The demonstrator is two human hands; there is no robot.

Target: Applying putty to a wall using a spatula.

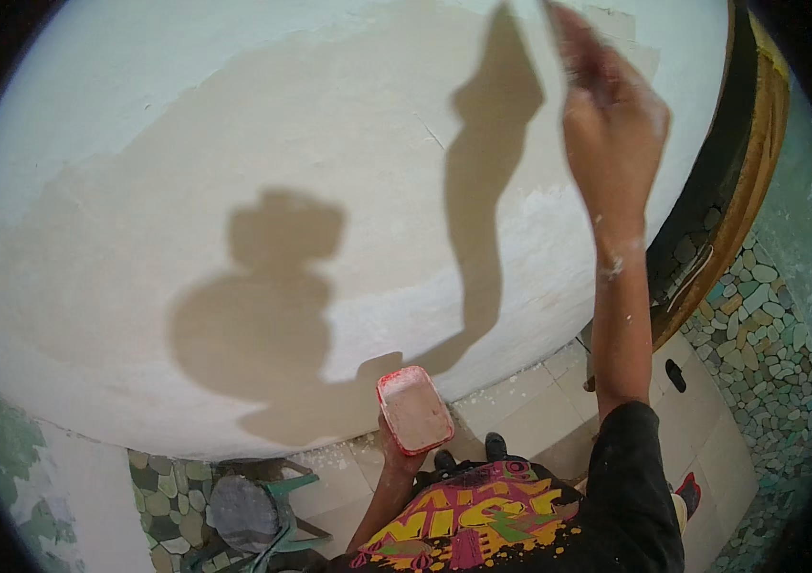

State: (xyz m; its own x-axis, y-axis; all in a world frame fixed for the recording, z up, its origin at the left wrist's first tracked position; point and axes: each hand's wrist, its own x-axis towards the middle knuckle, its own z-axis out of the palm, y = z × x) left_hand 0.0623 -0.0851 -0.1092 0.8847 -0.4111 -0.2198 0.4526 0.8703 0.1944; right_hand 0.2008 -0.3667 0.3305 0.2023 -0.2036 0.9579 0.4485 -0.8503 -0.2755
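Observation:
My left hand point(402, 451) is closed round a small rectangular tub point(383, 393) with a red rim, held low by the wall in front of my body. Pale, smooth paste point(417, 420) lies inside it. My right hand point(613, 119) is raised high against the wall, its fingers closed and blurred by movement. A thin flat tool point(547, 10) shows only as an edge at the fingertips, and the top of the picture cuts it off. The wall point(348, 115) carries a broad damp beige patch with whiter areas round it.
Shadows of my head and arm fall across the wall. A green stool point(277, 497) with a grey round seat point(242, 510) stands at lower left. A curved wooden edge point(759, 181) borders the wall at right. Pebble paving point(749, 334) and speckled floor tiles point(511, 411) lie below.

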